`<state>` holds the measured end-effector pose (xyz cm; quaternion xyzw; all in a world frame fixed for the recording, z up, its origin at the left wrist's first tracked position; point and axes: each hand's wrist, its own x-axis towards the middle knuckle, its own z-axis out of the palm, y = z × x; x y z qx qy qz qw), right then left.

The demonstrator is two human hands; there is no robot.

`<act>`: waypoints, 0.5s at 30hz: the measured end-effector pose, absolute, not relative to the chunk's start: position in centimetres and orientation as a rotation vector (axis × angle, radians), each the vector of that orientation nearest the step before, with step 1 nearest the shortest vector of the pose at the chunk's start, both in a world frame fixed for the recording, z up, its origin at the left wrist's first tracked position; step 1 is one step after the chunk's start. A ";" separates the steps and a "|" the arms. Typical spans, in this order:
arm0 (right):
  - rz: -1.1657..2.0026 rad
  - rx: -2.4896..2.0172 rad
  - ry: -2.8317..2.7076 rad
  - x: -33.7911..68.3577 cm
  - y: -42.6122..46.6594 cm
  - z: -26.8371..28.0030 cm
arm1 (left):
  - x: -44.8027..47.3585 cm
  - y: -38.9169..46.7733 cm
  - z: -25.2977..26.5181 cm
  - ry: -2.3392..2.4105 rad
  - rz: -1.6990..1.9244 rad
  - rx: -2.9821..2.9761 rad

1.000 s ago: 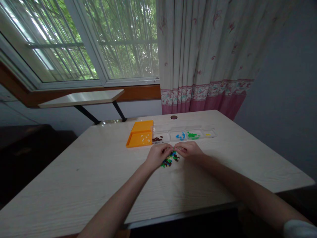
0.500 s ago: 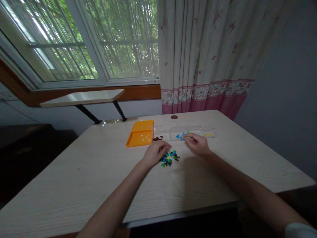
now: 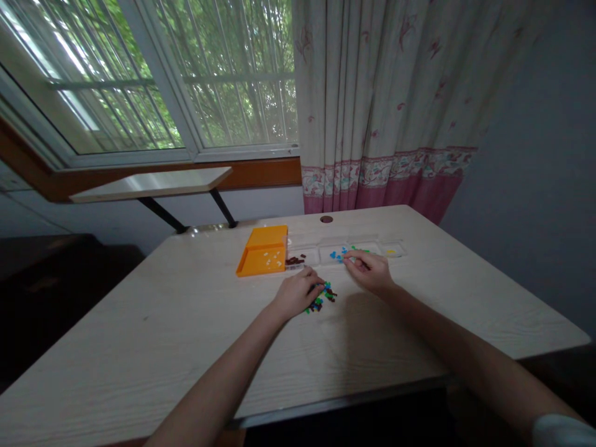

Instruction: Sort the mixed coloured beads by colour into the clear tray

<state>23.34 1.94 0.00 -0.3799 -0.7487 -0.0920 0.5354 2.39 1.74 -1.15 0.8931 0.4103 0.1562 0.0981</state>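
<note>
My left hand rests over the near pile of small blue, green, brown and yellow plastic pieces and covers its left part. Its thumb and fingers come together at the pile; anything between them is too small to make out. Just above a clear compartment tray, my right hand has thumb and forefinger pinched beside the blue pieces. What that pinch holds is hidden. Green pieces show behind its knuckles, and a yellow piece lies in the rightmost compartment.
Left of the tray lies an opened orange case with several white pieces in it. Brown pieces sit at the tray's left end. A cable hole is at the desk's back edge, and a raised shelf stands back left.
My left hand has slid slightly right and down, farther over the pile, hiding more of it. My right hand stays at the tray, nearly still. The view has shifted a little.
</note>
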 end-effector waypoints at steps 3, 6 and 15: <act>-0.226 -0.899 -1.770 23.4 1.9 0.1 | 2.4 1.8 -1.2 1.217 0.467 2.635; -0.231 -0.904 -1.768 23.4 1.9 0.0 | 2.4 1.8 -1.1 1.208 0.487 2.620; -0.204 -0.989 -1.816 24.0 2.0 0.1 | 2.5 1.7 -0.6 1.077 0.708 2.499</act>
